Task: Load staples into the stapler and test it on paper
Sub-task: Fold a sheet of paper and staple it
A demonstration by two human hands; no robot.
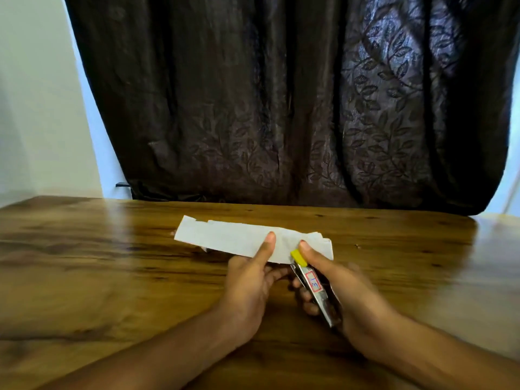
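The left hand (250,280) pinches the folded paper (239,239) above the table (112,277); the right hand (346,294) grips the stapler (312,285), its long axis pointing away, nose over the paper's near edge.

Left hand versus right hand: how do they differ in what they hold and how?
The left hand pinches the folded white paper, thumb flat on top; the right hand grips the stapler, thumb near its yellow tip.

The left hand holds the paper at its near edge, mid-length; the right hand brings the stapler's nose to the paper's right end.

Both are above the wooden table, working on the same paper.
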